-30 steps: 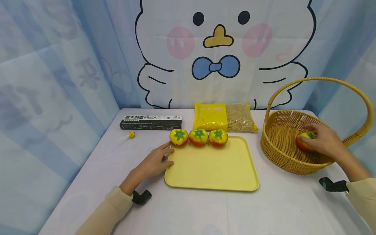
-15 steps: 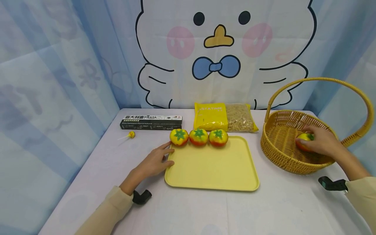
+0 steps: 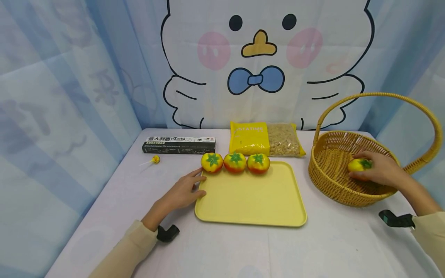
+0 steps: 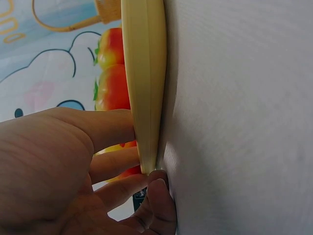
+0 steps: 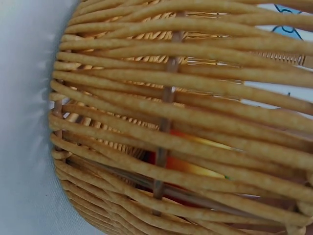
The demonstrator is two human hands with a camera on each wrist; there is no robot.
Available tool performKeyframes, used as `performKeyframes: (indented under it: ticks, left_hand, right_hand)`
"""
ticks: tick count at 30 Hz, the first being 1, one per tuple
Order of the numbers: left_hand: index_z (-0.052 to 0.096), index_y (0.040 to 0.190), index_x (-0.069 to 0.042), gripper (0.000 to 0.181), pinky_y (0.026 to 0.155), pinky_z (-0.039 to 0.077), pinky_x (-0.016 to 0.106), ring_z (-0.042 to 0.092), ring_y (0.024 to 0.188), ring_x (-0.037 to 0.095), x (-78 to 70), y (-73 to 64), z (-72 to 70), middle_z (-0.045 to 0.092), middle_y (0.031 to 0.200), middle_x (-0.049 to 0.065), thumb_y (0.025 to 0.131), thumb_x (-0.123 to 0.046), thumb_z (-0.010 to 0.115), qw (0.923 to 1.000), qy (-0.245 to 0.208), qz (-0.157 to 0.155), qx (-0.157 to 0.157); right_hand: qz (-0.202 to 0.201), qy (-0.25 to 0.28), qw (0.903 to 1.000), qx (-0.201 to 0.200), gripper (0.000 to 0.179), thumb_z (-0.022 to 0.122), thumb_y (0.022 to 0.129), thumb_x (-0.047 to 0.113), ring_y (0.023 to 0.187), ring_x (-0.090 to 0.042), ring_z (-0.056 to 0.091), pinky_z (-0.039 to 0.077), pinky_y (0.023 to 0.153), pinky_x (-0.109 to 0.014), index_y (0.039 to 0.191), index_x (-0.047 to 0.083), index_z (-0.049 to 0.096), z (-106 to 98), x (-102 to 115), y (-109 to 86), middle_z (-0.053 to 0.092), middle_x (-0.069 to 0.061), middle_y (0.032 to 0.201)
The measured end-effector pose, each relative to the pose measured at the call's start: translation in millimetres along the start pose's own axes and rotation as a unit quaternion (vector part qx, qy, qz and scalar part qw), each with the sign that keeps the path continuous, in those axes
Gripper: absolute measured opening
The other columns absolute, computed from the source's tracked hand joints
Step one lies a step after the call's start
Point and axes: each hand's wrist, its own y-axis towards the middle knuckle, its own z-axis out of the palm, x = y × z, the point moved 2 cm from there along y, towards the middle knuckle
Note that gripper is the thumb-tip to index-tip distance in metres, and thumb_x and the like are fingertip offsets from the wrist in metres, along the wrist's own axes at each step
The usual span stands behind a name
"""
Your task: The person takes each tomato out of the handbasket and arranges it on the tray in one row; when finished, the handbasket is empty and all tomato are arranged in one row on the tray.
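Inside the wicker basket [image 3: 323,173], my right hand [image 3: 380,168] grips a red-and-yellow tomato [image 3: 355,165] with a green leafy top. The right wrist view looks through the basket's woven wall [image 5: 117,107], with red and yellow patches of the tomato [image 5: 186,166] behind it; the hand is hidden there. My left hand [image 3: 182,191] lies at the left edge of the yellow tray [image 3: 250,200], its fingertips touching the rim [image 4: 144,88]. Three more tomatoes [image 3: 235,162] stand in a row along the tray's back edge, leafy tops visible.
Behind the tray lies a yellow bag of pasta [image 3: 265,139] with a transparent side. A dark pasta box [image 3: 179,145] is at the back left, with a small yellow lollipop [image 3: 155,159] in front. The basket's tall handle [image 3: 382,94] arches over its opening.
In the basket, the right hand has shifted the tomato slightly left and turned it, so its leafy top now faces more to the right. The left hand and tray stay put.
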Motion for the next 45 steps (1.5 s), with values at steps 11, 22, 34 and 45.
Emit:
performKeyframes:
  ticks: [11,22,34,45]
  left_hand:
    - [0.061,0.148,-0.004,0.052,0.103,0.053,0.045,0.06,0.107,0.023,1.9,1.2,0.4,0.032,0.175,0.014,0.101,-0.022,0.073,1.0,-0.001,0.003,-0.002]
    - [0.06,0.148,-0.004,0.052,0.111,0.052,0.049,0.063,0.117,0.027,0.4,0.4,1.2,0.032,0.175,0.015,0.101,-0.022,0.072,1.0,-0.006,0.005,-0.002]
    - [0.06,0.149,-0.005,0.052,0.112,0.051,0.05,0.062,0.118,0.027,1.1,0.5,1.0,0.032,0.175,0.015,0.101,-0.022,0.072,1.0,-0.009,0.003,-0.001]
    - [0.061,0.148,-0.004,0.052,0.109,0.053,0.048,0.063,0.111,0.024,0.5,-0.3,-0.2,0.033,0.174,0.015,0.101,-0.022,0.073,1.0,-0.006,0.005,-0.002]
  right_hand:
    - [-0.019,0.006,0.9998,0.003,0.079,0.087,0.086,0.033,0.107,-0.051,0.057,0.05,0.084,-0.065,0.142,-0.01,0.053,1,2,-2.3,0.054,-0.045,0.133]
    - [-0.012,0.007,0.9999,-0.004,0.08,0.086,0.087,0.034,0.108,-0.051,0.056,0.049,0.085,-0.065,0.143,-0.01,0.051,2,2,-4.1,0.053,-0.044,0.134]
    - [-0.006,0.016,0.9997,-0.02,0.08,0.082,0.091,0.039,0.115,-0.058,0.053,0.047,0.091,-0.073,0.146,-0.009,0.049,2,9,-7.5,0.05,-0.046,0.138]
    - [-0.003,0.028,0.9991,-0.033,0.079,0.08,0.093,0.041,0.111,-0.055,0.055,0.051,0.085,-0.064,0.148,-0.007,0.048,5,19,-8.3,0.051,-0.043,0.137]
